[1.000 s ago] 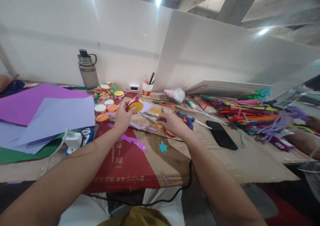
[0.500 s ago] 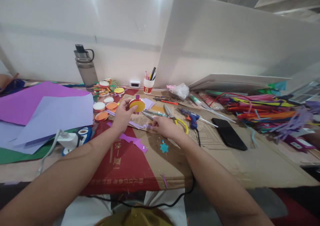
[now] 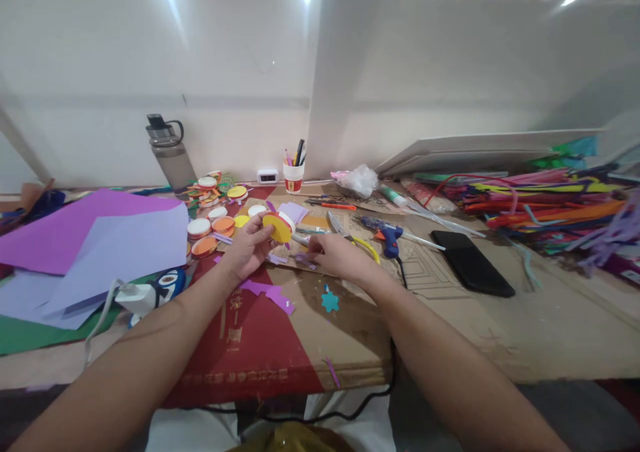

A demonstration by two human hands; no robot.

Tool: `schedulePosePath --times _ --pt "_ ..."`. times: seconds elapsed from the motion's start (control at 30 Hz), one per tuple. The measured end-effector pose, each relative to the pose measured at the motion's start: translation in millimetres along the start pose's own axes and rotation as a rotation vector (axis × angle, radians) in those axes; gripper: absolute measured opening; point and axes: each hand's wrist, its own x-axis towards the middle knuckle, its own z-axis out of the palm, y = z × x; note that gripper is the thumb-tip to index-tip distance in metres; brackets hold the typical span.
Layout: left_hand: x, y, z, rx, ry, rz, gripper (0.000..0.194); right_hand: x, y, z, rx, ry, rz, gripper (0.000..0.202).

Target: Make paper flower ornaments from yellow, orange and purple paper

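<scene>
My left hand (image 3: 250,247) grips a round yellow-faced disc (image 3: 278,228) with a white side, a red edge and small purple paper tabs sticking out at top and bottom. To its right, low over the cardboard, my right hand (image 3: 327,253) has its fingers pinched together at a short purple paper strip (image 3: 305,261). Scissors with yellow handles (image 3: 367,247) lie just beyond the right hand, partly covered by it. More purple paper scraps (image 3: 270,293) are spread below the left hand, and a teal flower-shaped cutout (image 3: 329,301) lies nearer me.
Orange and white discs (image 3: 205,246) cluster at left, beside purple and lilac sheets (image 3: 125,252). A bottle (image 3: 173,159) and a pen cup (image 3: 293,177) stand at the back. A blue glue gun (image 3: 387,237), a black phone (image 3: 470,263) and colourful pipe cleaners (image 3: 550,202) lie rightward.
The disc has come slightly lower and nearer, turning so more of its white side shows. My right hand stays low by the purple strips. The camera view has shifted a little.
</scene>
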Motion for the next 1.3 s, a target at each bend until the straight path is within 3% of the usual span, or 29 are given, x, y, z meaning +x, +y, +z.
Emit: schedulePosePath --times 0.2,0.33,0.5,0.67,0.83,1.3 --pt "-6.2 2.8 4.4 0.143 -0.090 0.130 0.039 -4.7 3.1 -7.1 -0.021 0.062 -0.009 0.004" --pt "-7.4 3.9 2.4 0.236 -0.185 0.196 0.029 -4.6 4.8 -11.1 0.017 0.191 -0.003 0.005" --pt "-7.0 3.7 -0.9 0.317 -0.275 0.277 0.021 -1.3 3.8 -15.9 0.164 0.381 -0.131 0.006" --pt "-5.9 4.7 -2.5 0.381 -0.324 0.291 0.020 -4.0 0.2 -16.4 0.318 0.492 -0.246 0.005" --pt "-5.8 5.3 -1.7 0.378 -0.349 0.275 0.020 -10.0 -3.4 -14.5 0.425 0.486 -0.396 0.008" --pt "-6.5 4.3 0.2 0.358 -0.363 0.215 0.020 -13.5 -7.3 -14.0 0.360 0.492 -0.426 0.006"
